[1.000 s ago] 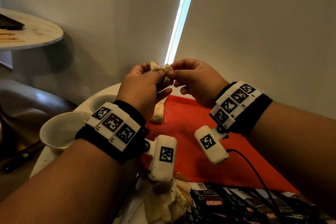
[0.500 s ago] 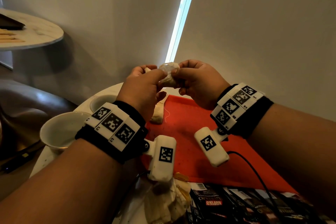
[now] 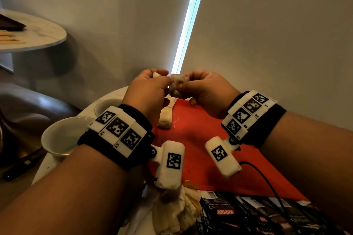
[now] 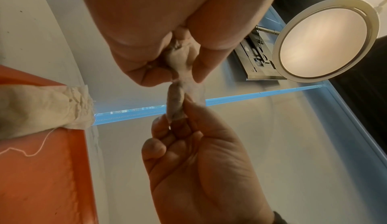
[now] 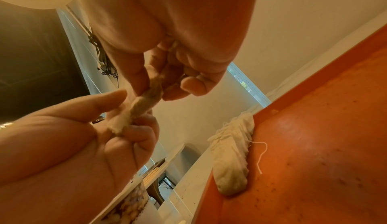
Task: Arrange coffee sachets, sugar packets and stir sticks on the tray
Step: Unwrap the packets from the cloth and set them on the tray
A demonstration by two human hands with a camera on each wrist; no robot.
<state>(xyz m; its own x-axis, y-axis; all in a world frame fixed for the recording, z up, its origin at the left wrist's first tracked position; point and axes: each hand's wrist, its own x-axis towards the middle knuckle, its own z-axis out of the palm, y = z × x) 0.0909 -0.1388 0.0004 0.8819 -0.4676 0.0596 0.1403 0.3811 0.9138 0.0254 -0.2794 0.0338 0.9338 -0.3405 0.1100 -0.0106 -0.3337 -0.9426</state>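
Note:
Both hands are raised over the far edge of the red tray (image 3: 200, 126) and pinch one small whitish sachet (image 3: 178, 82) between them. My left hand (image 3: 166, 81) pinches its left end with thumb and fingers, and more of the pale material sits inside that fist. My right hand (image 3: 184, 87) pinches the right end. In the wrist views the sachet (image 4: 176, 101) (image 5: 142, 105) looks twisted between the two grips. A second whitish sachet (image 3: 165, 118) with a loose thread lies on the tray's far left edge (image 5: 232, 161).
Black Kopiko coffee sachets (image 3: 229, 213) and a heap of pale sachets (image 3: 175, 213) lie at the near edge. Two white cups (image 3: 63, 137) (image 3: 105, 105) stand left of the tray. A second round table (image 3: 38, 34) at far left carries wooden sticks (image 3: 9, 41).
Both hands have kept hold of the sachet and stayed almost in place. The sachet went from a stretched strip to a bunched, twisted lump between the fingertips.

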